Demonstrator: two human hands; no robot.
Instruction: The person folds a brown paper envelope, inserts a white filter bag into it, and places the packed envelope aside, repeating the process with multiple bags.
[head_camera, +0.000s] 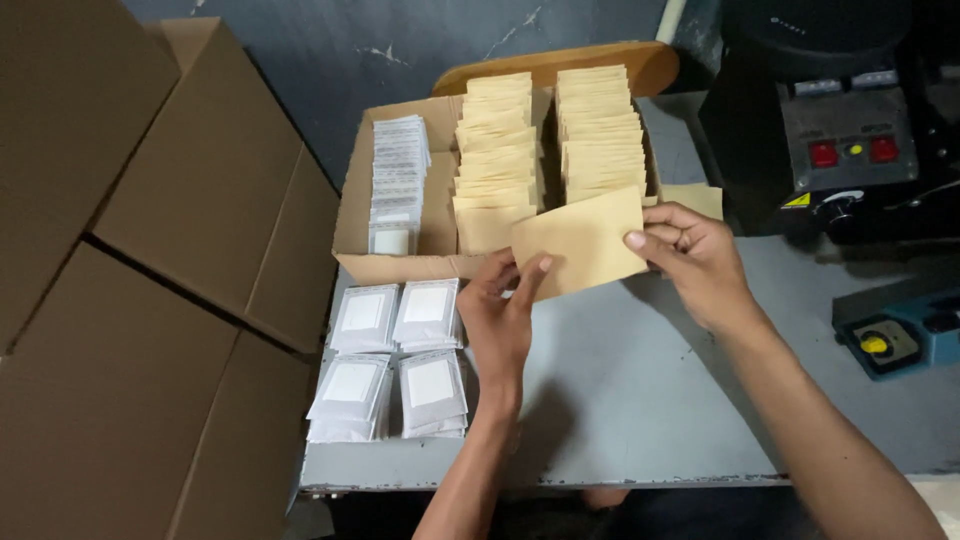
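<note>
- Your left hand (503, 318) pinches the lower left corner of a tan pouch (583, 243); your right hand (697, 257) grips its right edge, thumb on top; both are closed on the same pouch, a pouch-width apart.
- The pouch hangs just above the grey table (640, 390), right in front of the box (400, 262); its upper edge overlaps the rows behind it.
- To handle it well, I'd judge: keep the grip at the edges so the face stays flat and uncreased; keep both hands level so it doesn't twist; hold it clear of the rows so you don't drag a neighbour out with it.
- The box is a shallow cardboard tray, open on top; it holds two long rows of tan pouches (600, 125) standing on edge, packed close, and one row of white sachets (398, 175) along the left side.
- Four stacks of white sachets (398, 358) lie on the table just in front of the box, beside your left wrist; two near the box, two nearer you.
- Flat brown cartons (150, 300) fill the left; a black machine (850, 130) with red buttons stands at the right, well apart from the pouch; a blue pedal unit (895, 335) sits below it.
</note>
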